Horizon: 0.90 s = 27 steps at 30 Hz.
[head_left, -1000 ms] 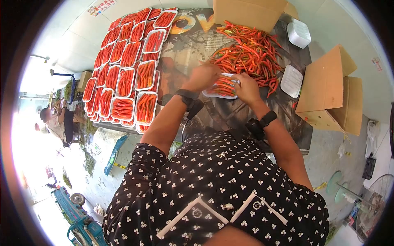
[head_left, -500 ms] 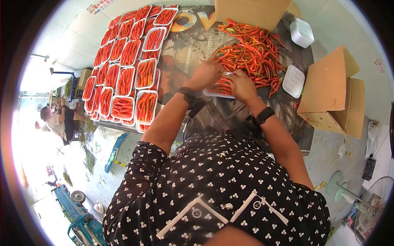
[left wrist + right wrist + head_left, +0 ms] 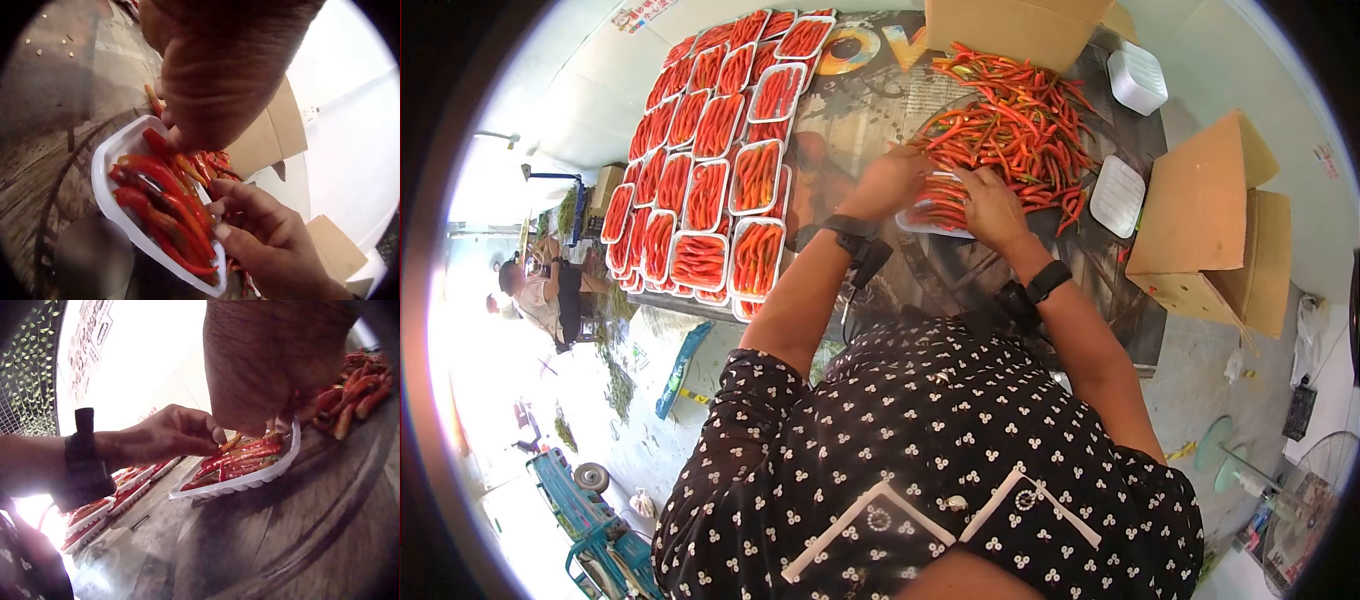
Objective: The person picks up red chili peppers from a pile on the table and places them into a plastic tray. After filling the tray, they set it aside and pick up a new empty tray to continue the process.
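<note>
A white foam tray filled with red and orange chili peppers sits on the table in front of me, tilted in the left wrist view. My left hand is over the tray's far left part, pinching an orange-red chili pepper above the others. My right hand is at the tray's right end, fingers curled at the rim and thumb against the pepper tips. Part of the tray is hidden under both hands. Just beyond lies a heap of loose chili peppers.
Many filled chili trays are stacked in rows on the left. An empty tray and a stack of trays are at the right. Cardboard boxes stand behind the heap and by the right edge. Another person is far left.
Both hands stay at the tray. The left hand has drawn slightly left, and the right fingers have shifted along the tray's right end. The surrounding trays and boxes remain in place.
</note>
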Available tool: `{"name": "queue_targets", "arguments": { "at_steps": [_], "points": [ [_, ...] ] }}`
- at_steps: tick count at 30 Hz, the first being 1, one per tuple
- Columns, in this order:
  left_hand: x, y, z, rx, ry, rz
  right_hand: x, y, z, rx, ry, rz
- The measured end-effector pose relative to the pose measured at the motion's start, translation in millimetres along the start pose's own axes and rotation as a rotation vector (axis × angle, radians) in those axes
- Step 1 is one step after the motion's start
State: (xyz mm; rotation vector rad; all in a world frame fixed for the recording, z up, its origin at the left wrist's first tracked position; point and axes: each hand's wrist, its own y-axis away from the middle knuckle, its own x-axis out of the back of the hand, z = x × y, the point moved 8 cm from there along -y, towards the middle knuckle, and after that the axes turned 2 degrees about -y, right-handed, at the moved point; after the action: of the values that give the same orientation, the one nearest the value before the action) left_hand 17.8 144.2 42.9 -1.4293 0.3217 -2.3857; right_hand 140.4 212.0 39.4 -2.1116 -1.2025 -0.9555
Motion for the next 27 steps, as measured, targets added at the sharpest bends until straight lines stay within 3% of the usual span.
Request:
{"name": "queue_targets", "arguments": {
  "at_steps": [2, 6, 8, 11, 15, 24, 26, 27],
  "points": [
    [-12, -1, -7, 0.084, -0.095, -0.193, 1, 0, -1, 0.002, -0.012, -0.015],
    [-10, -6, 4, 0.025, -0.154, -0.191, -9, -1, 7, 0.011, 0.037, -0.06],
    [-4, -6, 13, -0.075, -0.166, -0.063, -11, -1, 10, 0.036, 0.039, -0.006],
    [-15, -7, 7, -0.103, -0.262, -0.092, -4, 1, 1, 0.023, 0.014, -0.002],
    [-17, -9, 10, -0.072, -0.204, -0.092, -11, 1, 6, 0.022, 0.026, -0.045],
    [-29, -8, 5, -0.063, -0.218, -0.149, -10, 4, 3, 0.128, 0.041, 0.089],
    [-22, -8, 8, 0.024, -0.132, -0.124, -5, 6, 2, 0.057, -0.222, 0.062],
    [-22, -8, 6, 0.02, -0.13, -0.123, 1, 7, 1, 0.056, -0.219, 0.065]
  ]
}}
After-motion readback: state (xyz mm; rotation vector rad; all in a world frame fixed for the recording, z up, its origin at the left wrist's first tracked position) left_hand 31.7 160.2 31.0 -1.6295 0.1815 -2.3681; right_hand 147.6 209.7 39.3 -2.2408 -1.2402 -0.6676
